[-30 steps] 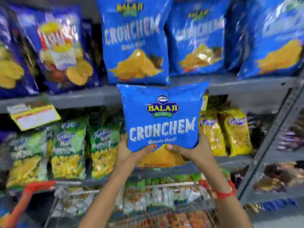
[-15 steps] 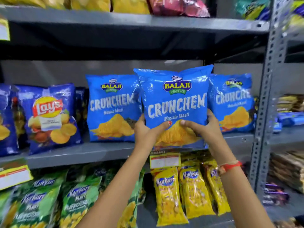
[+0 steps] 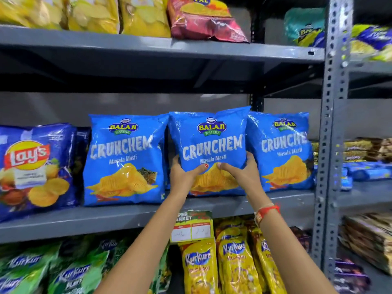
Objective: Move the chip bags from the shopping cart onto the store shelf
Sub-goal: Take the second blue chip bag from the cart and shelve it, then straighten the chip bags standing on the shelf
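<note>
A blue Crunchem chip bag stands upright on the grey middle shelf, between two matching blue bags, one on its left and one on its right. My left hand grips its lower left side and my right hand grips its lower right side, thumbs on the front. The bag's bottom edge sits at the shelf surface. The shopping cart is out of view.
A dark blue Lay's bag stands at the shelf's left. Yellow and red bags fill the shelf above. Green and yellow Kurkure packs hang below. A grey slotted upright bounds the right side. A price tag hangs from the shelf edge.
Both hands have carried the blue bag upward from below the shelf and pushed it in between the two matching bags. The view has tilted upward, away from the cart.
</note>
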Tool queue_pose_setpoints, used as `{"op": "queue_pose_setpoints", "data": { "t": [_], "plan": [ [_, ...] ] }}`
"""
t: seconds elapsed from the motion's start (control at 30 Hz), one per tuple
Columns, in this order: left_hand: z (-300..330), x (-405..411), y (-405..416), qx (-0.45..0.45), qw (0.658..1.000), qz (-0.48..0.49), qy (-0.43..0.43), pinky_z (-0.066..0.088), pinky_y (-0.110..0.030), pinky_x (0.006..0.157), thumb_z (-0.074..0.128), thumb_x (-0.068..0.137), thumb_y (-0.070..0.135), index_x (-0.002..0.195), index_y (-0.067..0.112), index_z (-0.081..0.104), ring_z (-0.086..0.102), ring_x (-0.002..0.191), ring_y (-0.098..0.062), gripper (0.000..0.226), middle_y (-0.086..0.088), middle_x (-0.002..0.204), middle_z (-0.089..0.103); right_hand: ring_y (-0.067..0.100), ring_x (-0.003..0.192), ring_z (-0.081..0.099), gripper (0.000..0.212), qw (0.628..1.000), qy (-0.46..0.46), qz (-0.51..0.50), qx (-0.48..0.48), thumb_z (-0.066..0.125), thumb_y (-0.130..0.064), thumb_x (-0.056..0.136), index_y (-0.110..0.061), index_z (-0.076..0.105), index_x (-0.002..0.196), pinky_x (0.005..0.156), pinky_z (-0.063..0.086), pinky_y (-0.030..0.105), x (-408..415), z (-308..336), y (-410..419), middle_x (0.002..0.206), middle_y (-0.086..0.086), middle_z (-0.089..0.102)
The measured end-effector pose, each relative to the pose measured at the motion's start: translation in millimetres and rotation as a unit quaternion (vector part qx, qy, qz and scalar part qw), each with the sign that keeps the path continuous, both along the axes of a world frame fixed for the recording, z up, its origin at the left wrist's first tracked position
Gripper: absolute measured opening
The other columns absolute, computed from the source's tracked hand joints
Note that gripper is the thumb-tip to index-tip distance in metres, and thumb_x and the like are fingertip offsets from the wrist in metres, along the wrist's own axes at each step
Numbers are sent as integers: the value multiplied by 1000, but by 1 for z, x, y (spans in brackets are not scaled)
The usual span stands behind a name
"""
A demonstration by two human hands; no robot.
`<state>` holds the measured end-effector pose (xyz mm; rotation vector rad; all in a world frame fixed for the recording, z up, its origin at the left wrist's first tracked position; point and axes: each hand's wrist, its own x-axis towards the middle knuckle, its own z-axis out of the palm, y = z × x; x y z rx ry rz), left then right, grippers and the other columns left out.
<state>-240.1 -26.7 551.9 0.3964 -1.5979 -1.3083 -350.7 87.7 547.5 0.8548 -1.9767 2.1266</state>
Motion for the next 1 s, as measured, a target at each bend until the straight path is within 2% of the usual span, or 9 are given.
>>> {"op": "queue_pose_setpoints", "data": {
  "t": [0.13,0.23,0.3,0.4,0.5,0.63,0.73,0.9,1.0],
  "plan": [
    [-7,0,-1,-10,1000,16,2,51,-47,96,85,60,27,129,16,41,61,108,-20,83,-6,123,63,21,117,57,92,999,34,-35,4,86,-45,54,-20,41,130,91,50,36,4,-3,0,107,-17,57],
    [-8,1,0,-14,1000,22,9,52,-47,95,84,61,30,133,19,35,59,104,-16,87,2,120,58,26,130,46,102,995,75,-71,3,85,-43,56,-15,34,140,105,45,46,12,-3,3,136,4,53],
    [-8,3,1,-22,999,23,14,52,-48,96,82,63,29,136,19,32,57,107,-15,89,4,120,53,25,134,42,103,990,105,-95,-3,85,-41,58,-14,32,143,109,41,46,19,-2,6,143,7,47],
    [-8,11,7,-47,998,26,22,46,-46,104,80,67,29,140,20,27,49,123,-15,91,-1,139,47,24,131,40,95,978,148,-144,-25,82,-35,62,-15,35,141,107,40,39,33,-1,10,141,4,47],
    [-11,24,14,-100,992,61,40,39,-35,110,75,73,28,141,21,29,41,131,-12,83,1,145,41,23,123,44,78,967,177,-162,-81,78,-29,65,-16,43,134,100,39,32,58,3,8,132,3,51],
    [-8,57,12,-171,971,131,107,45,-18,90,67,81,19,131,17,46,54,106,-8,54,11,118,53,21,118,47,59,965,203,-124,-113,72,-23,70,-18,49,125,101,43,42,98,7,-7,126,0,55],
    [-1,93,-3,-188,957,175,137,50,-24,84,62,83,12,118,15,54,58,95,-12,36,8,105,57,22,113,52,50,967,209,-72,-127,70,-17,74,-15,51,121,97,45,47,128,10,-31,116,-3,55],
    [6,163,-47,-196,938,235,163,52,-37,87,55,82,11,106,20,57,61,98,-21,26,-5,106,64,18,108,56,48,974,179,44,-135,64,-12,73,-14,52,119,91,51,46,188,7,-88,111,1,59],
    [7,207,-76,-189,930,265,169,50,-34,84,53,82,10,103,20,57,60,94,-20,23,-3,103,62,12,101,55,46,974,161,104,-118,64,-7,74,-14,53,118,92,51,46,225,4,-130,109,-2,58]
  ]
}}
